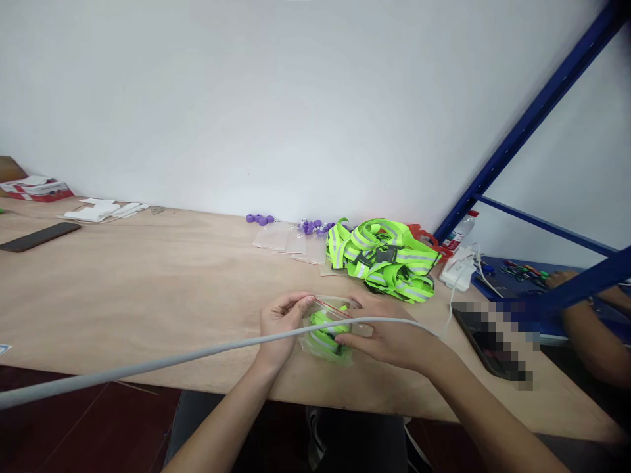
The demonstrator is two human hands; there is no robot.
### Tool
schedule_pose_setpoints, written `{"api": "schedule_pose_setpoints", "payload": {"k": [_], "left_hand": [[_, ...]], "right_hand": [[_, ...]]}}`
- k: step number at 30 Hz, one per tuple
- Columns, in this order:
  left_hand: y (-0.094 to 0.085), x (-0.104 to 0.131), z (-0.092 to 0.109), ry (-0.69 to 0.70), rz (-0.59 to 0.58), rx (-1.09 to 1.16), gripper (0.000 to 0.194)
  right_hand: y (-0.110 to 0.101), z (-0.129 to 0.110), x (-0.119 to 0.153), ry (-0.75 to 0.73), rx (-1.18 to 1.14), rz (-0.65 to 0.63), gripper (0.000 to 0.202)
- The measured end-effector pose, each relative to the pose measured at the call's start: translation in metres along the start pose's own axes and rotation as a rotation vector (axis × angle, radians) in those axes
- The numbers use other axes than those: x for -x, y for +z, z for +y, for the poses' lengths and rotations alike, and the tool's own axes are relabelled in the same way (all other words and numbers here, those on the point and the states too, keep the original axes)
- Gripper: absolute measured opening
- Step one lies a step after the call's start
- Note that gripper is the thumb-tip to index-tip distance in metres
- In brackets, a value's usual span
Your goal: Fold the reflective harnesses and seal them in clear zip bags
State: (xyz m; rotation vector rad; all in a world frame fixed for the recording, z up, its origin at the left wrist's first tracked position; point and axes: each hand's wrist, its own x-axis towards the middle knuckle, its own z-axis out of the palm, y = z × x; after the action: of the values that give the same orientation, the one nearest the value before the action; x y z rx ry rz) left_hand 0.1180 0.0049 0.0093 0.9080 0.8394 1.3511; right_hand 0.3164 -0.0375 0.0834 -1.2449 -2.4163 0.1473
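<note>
Near the table's front edge, a see-through zip bag [306,345] with a red line along its mouth holds a folded neon-green reflective strap [323,336]. My left hand [282,322] is closed, pinching the bag's upper left edge between thumb and fingers. On the other side my right hand [382,332] grips the bag, its thumb across the front and its fingers partly hidden behind. A grey cable [197,360] crosses in front of both hands and the bag. Just beyond lies a heap of neon-green reflective straps [389,256] with black buckles.
Flat zip bags [279,238] and purple rolls [315,227] lie by the wall. A white power strip [457,268], a bottle [461,230] and a phone [488,341] are at right. Blue shelf posts [532,112] slant there, beside another person's arm [591,335]. A dark slab [42,236] lies left.
</note>
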Motion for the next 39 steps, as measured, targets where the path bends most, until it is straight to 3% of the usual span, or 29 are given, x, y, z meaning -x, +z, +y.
{"api": "schedule_pose_setpoints", "payload": {"k": [7,12,16,19,24,32,39], "left_hand": [[-0.001,-0.005,0.0,0.038,-0.051,-0.015,0.022],[0.002,-0.006,0.0,-0.053,-0.279,0.006,0.047],[0.003,-0.004,-0.002,-0.053,-0.452,-0.017,0.048],[0.004,-0.004,-0.006,-0.057,-0.421,-0.025,0.043],[0.006,-0.008,-0.011,-0.032,-0.342,-0.046,0.044],[0.007,-0.008,-0.009,0.089,-0.529,-0.1,0.043],[0.008,-0.01,-0.011,0.114,-0.441,-0.172,0.027]], "right_hand": [[-0.006,0.003,0.003,0.037,0.039,-0.058,0.019],[-0.002,0.001,-0.001,-0.002,-0.115,-0.039,0.03],[0.003,0.002,0.0,0.043,-0.13,-0.015,0.033],[0.005,0.007,0.005,0.031,-0.138,0.058,0.033],[-0.002,0.018,0.013,0.028,-0.135,0.116,0.014],[-0.008,0.019,0.002,0.038,-0.214,0.081,0.02],[-0.005,0.025,-0.016,-0.018,-0.279,0.067,0.024]]}}
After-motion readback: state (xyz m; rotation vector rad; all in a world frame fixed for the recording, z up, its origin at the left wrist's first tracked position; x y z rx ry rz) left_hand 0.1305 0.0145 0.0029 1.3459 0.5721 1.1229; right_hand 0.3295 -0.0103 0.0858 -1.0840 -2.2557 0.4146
